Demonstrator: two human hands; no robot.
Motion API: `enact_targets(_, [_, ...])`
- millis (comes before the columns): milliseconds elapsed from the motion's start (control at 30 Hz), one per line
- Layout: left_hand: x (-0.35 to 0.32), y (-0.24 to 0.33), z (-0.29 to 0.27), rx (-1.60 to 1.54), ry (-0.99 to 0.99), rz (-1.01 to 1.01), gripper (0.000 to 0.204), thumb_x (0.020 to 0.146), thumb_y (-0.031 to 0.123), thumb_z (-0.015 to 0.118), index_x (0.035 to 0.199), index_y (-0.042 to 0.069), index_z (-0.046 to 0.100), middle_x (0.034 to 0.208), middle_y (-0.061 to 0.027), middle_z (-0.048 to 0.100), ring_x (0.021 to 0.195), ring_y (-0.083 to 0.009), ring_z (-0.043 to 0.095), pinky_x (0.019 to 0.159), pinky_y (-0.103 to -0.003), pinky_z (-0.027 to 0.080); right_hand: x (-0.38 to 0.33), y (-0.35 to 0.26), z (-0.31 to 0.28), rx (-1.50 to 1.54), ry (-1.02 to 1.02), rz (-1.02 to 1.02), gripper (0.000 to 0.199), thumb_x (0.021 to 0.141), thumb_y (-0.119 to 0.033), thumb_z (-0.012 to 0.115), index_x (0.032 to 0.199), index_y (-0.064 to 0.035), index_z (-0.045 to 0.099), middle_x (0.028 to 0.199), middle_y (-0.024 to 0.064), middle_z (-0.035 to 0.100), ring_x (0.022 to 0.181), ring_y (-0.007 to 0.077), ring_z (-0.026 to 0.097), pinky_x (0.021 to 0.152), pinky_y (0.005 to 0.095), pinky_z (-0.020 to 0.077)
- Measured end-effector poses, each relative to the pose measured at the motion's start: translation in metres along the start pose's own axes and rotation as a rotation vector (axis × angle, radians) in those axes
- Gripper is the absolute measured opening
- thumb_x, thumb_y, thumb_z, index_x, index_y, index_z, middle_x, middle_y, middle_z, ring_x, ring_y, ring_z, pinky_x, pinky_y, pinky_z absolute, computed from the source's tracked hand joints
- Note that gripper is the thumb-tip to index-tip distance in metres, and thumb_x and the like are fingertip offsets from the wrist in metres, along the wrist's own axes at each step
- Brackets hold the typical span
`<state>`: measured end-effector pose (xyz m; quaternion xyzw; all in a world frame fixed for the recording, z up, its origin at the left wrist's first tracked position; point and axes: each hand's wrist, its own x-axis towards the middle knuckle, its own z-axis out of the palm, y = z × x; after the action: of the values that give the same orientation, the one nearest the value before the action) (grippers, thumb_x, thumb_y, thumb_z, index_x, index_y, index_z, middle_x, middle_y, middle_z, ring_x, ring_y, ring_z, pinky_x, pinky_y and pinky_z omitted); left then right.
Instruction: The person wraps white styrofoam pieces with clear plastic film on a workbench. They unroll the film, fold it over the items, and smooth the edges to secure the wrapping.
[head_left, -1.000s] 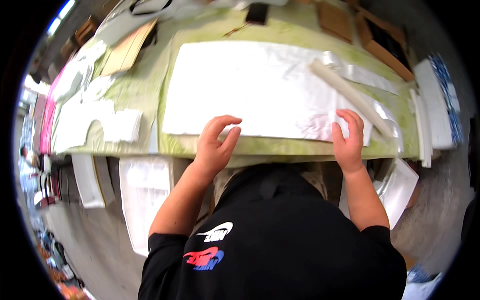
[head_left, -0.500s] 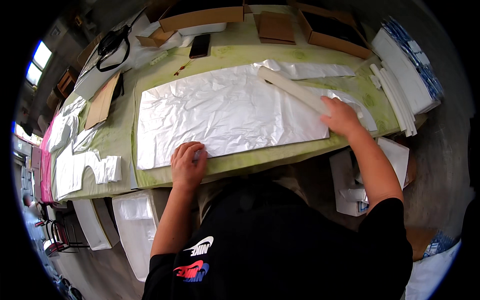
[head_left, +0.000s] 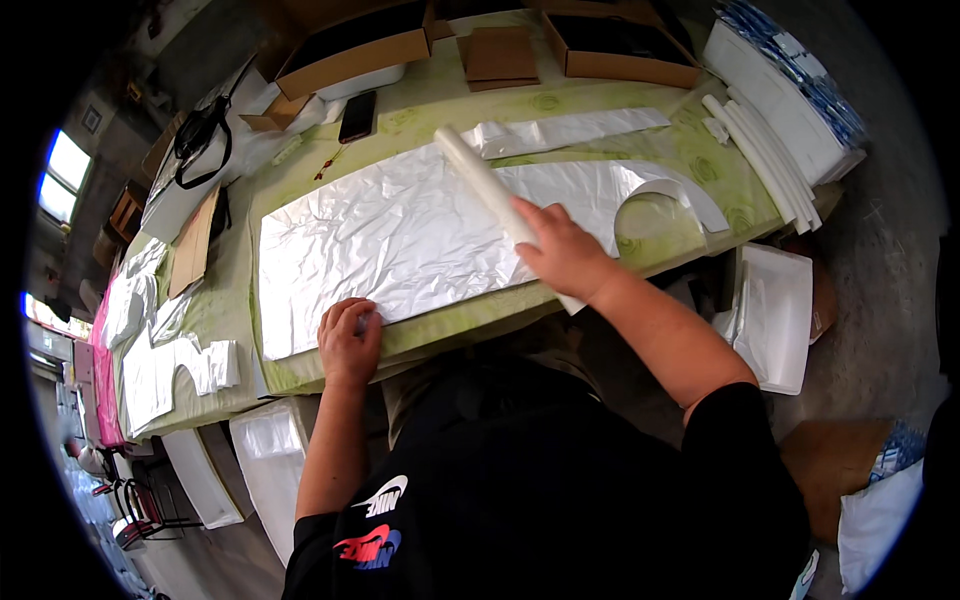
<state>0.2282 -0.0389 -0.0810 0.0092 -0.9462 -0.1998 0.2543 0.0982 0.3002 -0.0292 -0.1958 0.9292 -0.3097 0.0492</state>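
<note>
A thin, crinkled white sheet [head_left: 400, 245] lies flat on the counter [head_left: 560, 100], likely light and tear-prone, left hand [head_left: 350, 340] pressing its near edge, right hand [head_left: 565, 250] closed around a stiff white roll [head_left: 480, 175].

Left hand [head_left: 350, 340] is pressing down on the near edge of a crinkly white sheet [head_left: 400, 240] mid-frame, while the right hand [head_left: 565, 250] is gripping a long white roll [head_left: 480, 180] lying diagonally across it. Cardboard boxes [head_left: 340, 50] are sitting along the top.
</note>
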Motion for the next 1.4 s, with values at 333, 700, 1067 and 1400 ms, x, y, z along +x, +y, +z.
enact_targets(333, [0.000, -0.003, 0.001, -0.010, -0.038, -0.026, 0.016, 0.087, 0.017, 0.071, 0.101, 0.010, 0.072, 0.112, -0.0068, 0.070, 0.109, -0.0306, 0.063, 0.098, -0.042, 0.048, 0.029, 0.022, 0.010, -0.034, 0.229, -0.112, 0.057, 0.094, -0.031, 0.061, 0.147, -0.0133, 0.050, 0.133, 0.0216, 0.054, 0.121, 0.0412, 0.055, 0.105, 0.0494, 0.0474])
enact_targets(700, [0.002, -0.003, 0.003, -0.016, -0.032, 0.046, 0.016, 0.082, 0.007, 0.072, 0.098, 0.008, 0.070, 0.106, -0.0088, 0.070, 0.104, -0.0322, 0.064, 0.095, -0.044, 0.048, 0.144, 0.228, -0.111, -0.330, 0.600, 0.275, 0.049, 0.091, -0.015, 0.055, 0.139, -0.0066, 0.054, 0.133, 0.0201, 0.062, 0.126, 0.0391, 0.057, 0.106, 0.0468, 0.0464])
enact_targets(1067, [0.005, 0.002, 0.002, 0.045, -0.077, 0.015, 0.016, 0.080, 0.002, 0.069, 0.095, 0.007, 0.068, 0.104, -0.0097, 0.068, 0.104, -0.0335, 0.063, 0.095, -0.044, 0.048, 0.178, 0.304, -0.161, -0.485, 0.287, 0.729, 0.042, 0.093, -0.041, 0.060, 0.126, -0.0173, 0.070, 0.134, 0.0144, 0.066, 0.122, 0.0333, 0.063, 0.103, 0.0422, 0.0502])
enact_targets(1400, [0.011, 0.007, 0.002, 0.028, -0.089, -0.001, 0.016, 0.080, 0.001, 0.068, 0.095, 0.006, 0.068, 0.104, -0.0111, 0.068, 0.104, -0.0345, 0.062, 0.094, -0.045, 0.048, 0.215, 0.250, -0.148, -0.299, 0.022, 0.551, 0.055, 0.071, -0.051, 0.084, 0.095, -0.0026, 0.073, 0.093, 0.0142, 0.073, 0.089, 0.0269, 0.070, 0.080, 0.0383, 0.0552])
